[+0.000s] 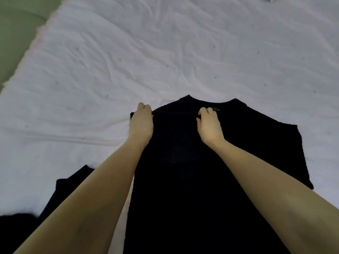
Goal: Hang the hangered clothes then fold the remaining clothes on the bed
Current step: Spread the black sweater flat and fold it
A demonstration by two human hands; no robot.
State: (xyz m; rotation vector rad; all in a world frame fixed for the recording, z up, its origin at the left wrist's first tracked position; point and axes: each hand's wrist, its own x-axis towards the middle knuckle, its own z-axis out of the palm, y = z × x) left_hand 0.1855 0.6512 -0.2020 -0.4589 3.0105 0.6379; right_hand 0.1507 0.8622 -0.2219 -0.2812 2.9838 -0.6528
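I am pinching a folded edge of the black knit top (192, 162), lying flat on the wrinkled white bedsheet (165, 52), with my left hand (141, 121) and right hand (209, 123).

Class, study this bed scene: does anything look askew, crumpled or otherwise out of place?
The white sheet is heavily creased. The black shirt is not symmetric: its left side is folded in under both hands' grip, left hand, right hand, while the right sleeve lies spread out.
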